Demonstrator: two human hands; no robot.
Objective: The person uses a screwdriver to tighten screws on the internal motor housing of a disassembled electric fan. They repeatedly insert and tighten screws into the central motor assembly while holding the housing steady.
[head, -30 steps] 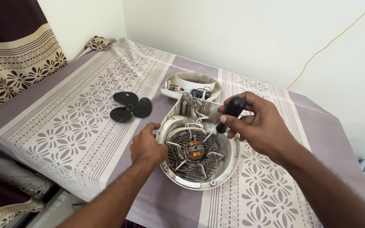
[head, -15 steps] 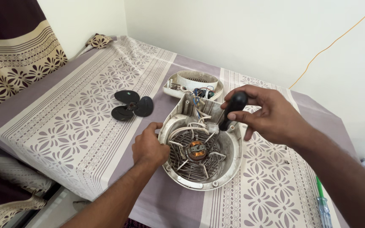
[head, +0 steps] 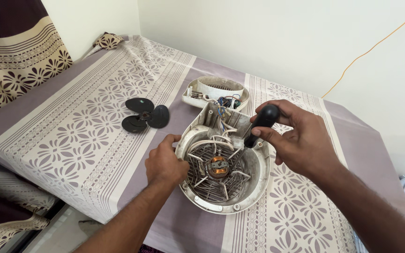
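A room in a home is shown, most likely a bedroom or living room put to use for a small repair. A wide flat surface is covered by a mauve cloth printed with cream floral bands (head: 85,140); whether a bed or a bench lies beneath cannot be told. A dark maroon and cream patterned curtain (head: 15,51) is hung at the left. Plain cream painted walls (head: 258,37) are met in a corner, and a thin orange cord (head: 371,49) is run across one of them. No workshop fittings are seen around the opened white plastic fan housing (head: 254,187) laid on the cloth.
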